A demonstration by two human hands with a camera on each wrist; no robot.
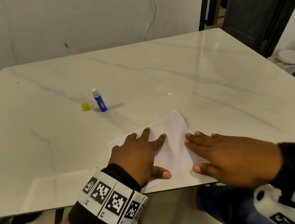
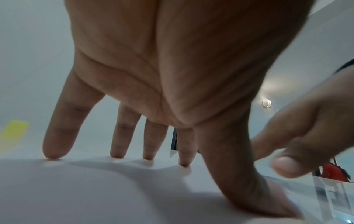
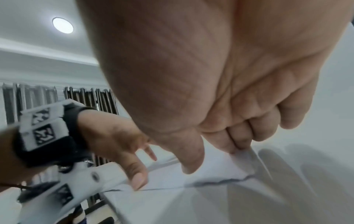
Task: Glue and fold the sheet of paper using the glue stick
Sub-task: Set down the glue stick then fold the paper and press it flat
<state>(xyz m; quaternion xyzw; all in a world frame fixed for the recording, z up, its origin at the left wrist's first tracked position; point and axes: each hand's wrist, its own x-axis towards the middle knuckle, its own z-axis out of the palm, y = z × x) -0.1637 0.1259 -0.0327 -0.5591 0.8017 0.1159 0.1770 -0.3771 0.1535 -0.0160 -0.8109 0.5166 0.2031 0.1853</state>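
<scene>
The folded sheet of paper (image 1: 173,138) is pressed flat near the table (image 1: 155,69) front edge by the left hand (image 1: 139,154) and right hand (image 1: 224,154), fingers straight, gripping nothing, probably to set the glue. The uncapped glue stick (image 1: 99,100) stands well apart, beside its yellow cap (image 1: 85,106). Glued areas are hidden.

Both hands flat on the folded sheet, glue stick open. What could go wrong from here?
1. The sheet of paper lies near the table edge; the left hand and right hand pressing may skew the fold.
2. The glue stick stands uncapped beside its yellow cap; it may dry or tip.
</scene>
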